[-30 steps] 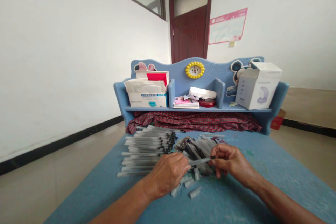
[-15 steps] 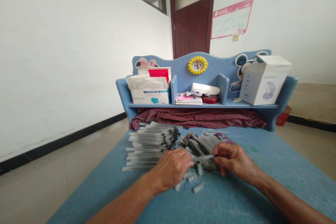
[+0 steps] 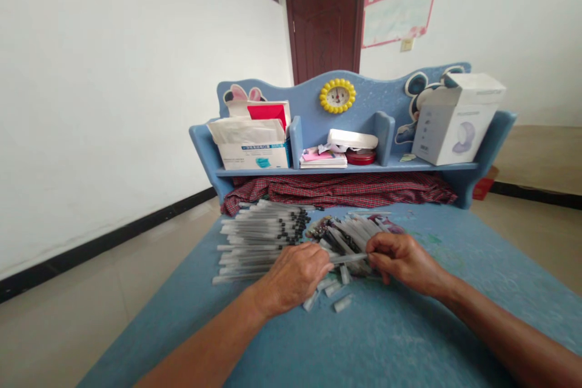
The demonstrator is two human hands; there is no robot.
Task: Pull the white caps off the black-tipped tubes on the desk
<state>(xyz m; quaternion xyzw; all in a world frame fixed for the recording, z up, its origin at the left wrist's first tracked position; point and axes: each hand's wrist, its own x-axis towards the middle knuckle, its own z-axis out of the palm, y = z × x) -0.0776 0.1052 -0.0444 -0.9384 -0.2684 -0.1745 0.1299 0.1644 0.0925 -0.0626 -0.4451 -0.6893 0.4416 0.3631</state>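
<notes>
A translucent grey pen (image 3: pixel 348 259) spans the gap between my two hands. My left hand (image 3: pixel 297 273) is closed around its left part, and the fingertips of my right hand (image 3: pixel 400 259) pinch its right end, hiding the tip. Left of it lies a row of similar pens (image 3: pixel 254 236) with black ends facing right. Behind and between my hands is a looser heap of pens (image 3: pixel 359 231). Several short translucent pen caps (image 3: pixel 342 303) lie just in front of my hands.
The blue desk (image 3: pixel 364 345) carries a shelf with a mask box (image 3: pixel 257 154), a red round tin (image 3: pixel 361 158) and a white carton (image 3: pixel 457 124). A red checked cloth (image 3: pixel 336 191) is bunched beneath the shelf. A yellow clock (image 3: pixel 337 96) sits on the backboard.
The whole scene sits slightly higher in the picture, as the camera has tilted down. Both hands keep the same hold on the pen, with little visible movement.
</notes>
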